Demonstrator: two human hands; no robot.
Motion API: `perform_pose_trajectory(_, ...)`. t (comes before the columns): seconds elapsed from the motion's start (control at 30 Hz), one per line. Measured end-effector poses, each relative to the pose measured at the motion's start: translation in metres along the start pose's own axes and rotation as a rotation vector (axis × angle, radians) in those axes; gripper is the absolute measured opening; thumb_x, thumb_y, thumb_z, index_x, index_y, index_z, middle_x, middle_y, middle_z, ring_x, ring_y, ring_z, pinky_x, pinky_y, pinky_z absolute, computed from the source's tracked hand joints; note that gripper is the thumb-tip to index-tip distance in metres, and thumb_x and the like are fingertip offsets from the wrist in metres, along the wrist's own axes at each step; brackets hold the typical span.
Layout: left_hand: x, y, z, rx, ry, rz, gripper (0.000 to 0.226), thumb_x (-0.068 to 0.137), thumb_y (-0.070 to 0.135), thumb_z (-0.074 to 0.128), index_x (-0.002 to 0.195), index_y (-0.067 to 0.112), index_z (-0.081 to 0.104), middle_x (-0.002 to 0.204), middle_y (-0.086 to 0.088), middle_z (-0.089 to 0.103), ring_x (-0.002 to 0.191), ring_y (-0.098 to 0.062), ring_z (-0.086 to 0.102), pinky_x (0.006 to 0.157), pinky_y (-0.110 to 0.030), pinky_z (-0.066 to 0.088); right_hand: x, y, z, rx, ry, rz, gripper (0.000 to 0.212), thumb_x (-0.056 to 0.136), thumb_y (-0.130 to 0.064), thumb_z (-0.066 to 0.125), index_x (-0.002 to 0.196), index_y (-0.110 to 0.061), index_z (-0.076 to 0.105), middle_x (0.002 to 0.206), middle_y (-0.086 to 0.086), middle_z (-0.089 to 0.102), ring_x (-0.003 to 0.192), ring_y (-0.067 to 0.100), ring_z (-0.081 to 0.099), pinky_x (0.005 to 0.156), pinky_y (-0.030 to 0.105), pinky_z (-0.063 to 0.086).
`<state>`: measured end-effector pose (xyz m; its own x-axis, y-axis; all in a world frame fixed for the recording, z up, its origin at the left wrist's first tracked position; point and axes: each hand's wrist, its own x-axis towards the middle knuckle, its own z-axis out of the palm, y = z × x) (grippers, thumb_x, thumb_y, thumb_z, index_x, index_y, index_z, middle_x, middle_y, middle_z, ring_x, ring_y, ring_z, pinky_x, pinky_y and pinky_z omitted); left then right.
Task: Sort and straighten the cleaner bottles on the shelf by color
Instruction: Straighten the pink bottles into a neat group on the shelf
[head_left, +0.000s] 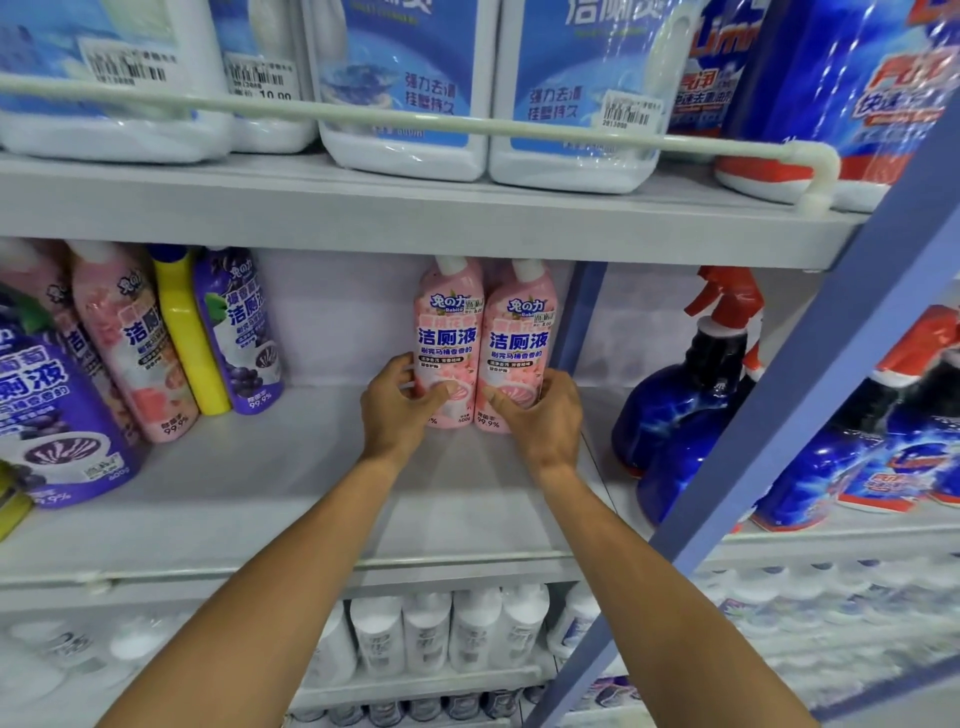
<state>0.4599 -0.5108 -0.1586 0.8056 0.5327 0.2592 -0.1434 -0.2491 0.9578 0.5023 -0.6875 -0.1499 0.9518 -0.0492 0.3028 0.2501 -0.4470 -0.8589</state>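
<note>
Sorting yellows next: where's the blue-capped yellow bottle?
Head view, left side of the middle shelf: the yellow bottle leans between a pink bottle and a purple bottle.

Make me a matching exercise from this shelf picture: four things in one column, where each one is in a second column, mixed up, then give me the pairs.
Column one
1. yellow bottle
2. left hand
3. red-trigger spray bottle
4. white jugs

Column two
A. on the top shelf, behind the white rail
B. to the right of the rear blue upright
C. between a pink bottle and a purple bottle
D. gripping the left middle pink bottle

Pairs: 1-C, 2-D, 3-B, 4-A
</note>
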Motion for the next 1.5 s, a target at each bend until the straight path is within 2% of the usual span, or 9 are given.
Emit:
perform_pose_trajectory(0.13, 0.001, 0.007, -0.006, 0.039, -0.05, 0.006, 0.039, 0.078, 0.023, 0.086, 0.112, 0.02, 0.068, 0.107, 0.002, 0.074, 0.093, -0.012, 0.07, 0.077, -0.025, 0.057, 0.0, -0.005, -0.01, 0.009, -0.081, -0.05, 0.042, 0.074, -0.038, 0.09, 0.103, -0.026, 0.062, 0.099, -0.01, 0.069, 0.078, 0.001, 0.063, 0.066, 0.013, 0.051)
perform_pose_trajectory(0.3, 0.002, 0.015, -0.023, 0.056, -0.198, -0.019, 0.021, 0.097, 0.027, 0.065, 0.117, 0.024, 0.07, 0.109, 0.005, 0.073, 0.099, -0.008, 0.069, 0.079, -0.023, 0.055, -0.009, -0.015, -0.032, 0.052, -0.21, -0.011, 0.01, 0.099, -0.034, 0.065, 0.106, -0.029, 0.059, 0.114, -0.004, 0.069, 0.095, 0.01, 0.064, 0.084, 0.027, 0.057)
perform_pose_trajectory(0.43, -0.006, 0.012, -0.041, 0.021, -0.196, -0.081, 0.025, 0.099, 0.049, 0.053, 0.105, 0.031, 0.069, 0.11, 0.002, 0.073, 0.103, -0.012, 0.068, 0.096, -0.034, 0.052, -0.027, -0.015, -0.045, 0.077, -0.236, 0.099, 0.046, 0.109, -0.045, 0.034, 0.132, -0.015, 0.06, 0.125, 0.003, 0.062, 0.109, 0.015, 0.057, 0.092, 0.023, 0.038)
perform_pose_trajectory(0.57, -0.015, 0.012, -0.069, -0.075, -0.102, -0.279, 0.06, 0.098, 0.065, 0.038, 0.132, 0.023, 0.063, 0.137, -0.007, 0.063, 0.126, -0.025, 0.059, 0.113, -0.044, 0.041, -0.045, -0.01, -0.048, 0.202, -0.226, 0.238, 0.064, 0.106, -0.061, 0.02, 0.138, -0.021, 0.059, 0.134, 0.0, 0.06, 0.123, 0.016, 0.052, 0.11, 0.035, 0.034)
perform_pose_trajectory(0.67, -0.027, 0.014, -0.097, -0.143, -0.041, -0.318, 0.058, 0.107, 0.053, 0.029, 0.143, 0.015, 0.054, 0.141, -0.007, 0.058, 0.126, -0.024, 0.057, 0.116, -0.044, 0.036, -0.062, -0.016, -0.044, 0.29, -0.212, 0.278, 0.064, 0.104, -0.064, 0.02, 0.136, -0.025, 0.061, 0.137, -0.001, 0.062, 0.13, 0.021, 0.055, 0.119, 0.049, 0.035)
perform_pose_trajectory(0.8, -0.047, 0.015, -0.151, -0.203, 0.073, -0.289, 0.054, 0.109, 0.045, 0.03, 0.138, 0.009, 0.057, 0.138, -0.012, 0.061, 0.115, -0.021, 0.058, 0.106, -0.038, 0.039, -0.09, -0.04, -0.028, 0.394, -0.233, 0.253, 0.057, 0.11, -0.046, 0.021, 0.139, -0.012, 0.057, 0.133, 0.005, 0.062, 0.128, 0.027, 0.056, 0.11, 0.042, 0.042)
perform_pose_trajectory(1.03, -0.095, 0.024, -0.279, -0.164, 0.177, -0.175, 0.054, 0.106, 0.053, 0.028, 0.122, 0.018, 0.066, 0.121, -0.005, 0.07, 0.113, -0.021, 0.064, 0.099, -0.036, 0.046, -0.143, -0.09, 0.038, 0.458, -0.329, 0.172, 0.057, 0.109, -0.049, 0.025, 0.14, -0.013, 0.055, 0.14, 0.007, 0.061, 0.129, 0.025, 0.056, 0.113, 0.044, 0.042)
perform_pose_trajectory(1.2, -0.126, 0.032, -0.375, -0.155, 0.313, -0.177, 0.055, 0.11, 0.041, 0.027, 0.14, 0.004, 0.056, 0.13, -0.013, 0.063, 0.117, -0.022, 0.058, 0.097, -0.031, 0.041, -0.187, -0.144, 0.102, 0.511, -0.42, 0.131, 0.053, 0.11, -0.045, 0.024, 0.135, -0.012, 0.059, 0.134, 0.008, 0.064, 0.126, 0.025, 0.058, 0.11, 0.041, 0.044)
perform_pose_trajectory(1.5, -0.155, 0.034, -0.519, -0.122, 0.502, -0.172, 0.052, 0.107, 0.048, 0.035, 0.13, 0.01, 0.063, 0.122, -0.008, 0.068, 0.118, -0.025, 0.062, 0.096, -0.034, 0.043, -0.275, -0.243, 0.195, 0.543, -0.657, -0.01, 0.056, 0.107, -0.052, 0.028, 0.136, -0.017, 0.061, 0.132, -0.002, 0.065, 0.123, 0.012, 0.06, 0.107, 0.036, 0.046)
